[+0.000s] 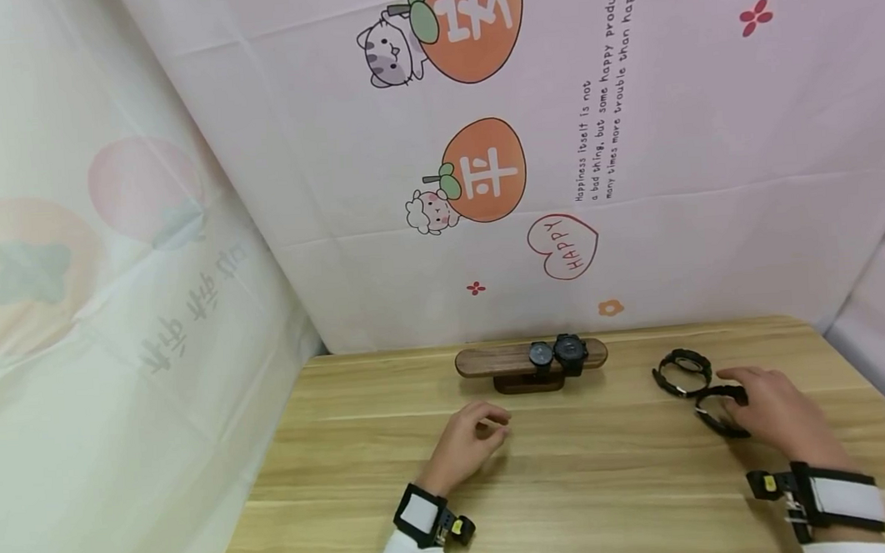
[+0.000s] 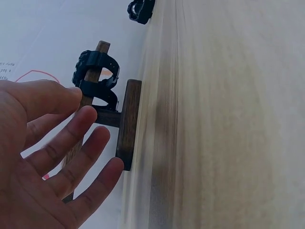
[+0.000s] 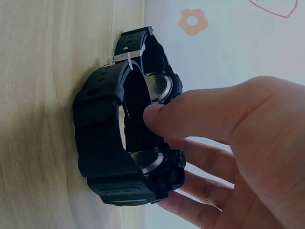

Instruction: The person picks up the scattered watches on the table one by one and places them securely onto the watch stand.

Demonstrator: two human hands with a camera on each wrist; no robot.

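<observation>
In the head view my right hand (image 1: 776,409) is at a black wristwatch (image 1: 723,416) standing on its side on the table. The right wrist view shows my thumb (image 3: 162,117) across its strap loop and my relaxed fingers behind its case. A second black wristwatch (image 1: 684,372) stands right beside it, farther back. My left hand (image 1: 462,442) hovers with loosely bent fingers and holds nothing, in front of a dark wooden watch stand (image 1: 492,360). Two black wristwatches, a smaller one (image 1: 541,354) and a larger one (image 1: 570,351), are strapped round the stand's bar, right of its middle.
The light wooden table (image 1: 574,503) ends at a printed white cloth wall (image 1: 383,280) just behind the stand. Another cloth (image 1: 119,410) hangs along the left side. Each forearm wears a strap with a small camera, such as the left camera (image 1: 463,529).
</observation>
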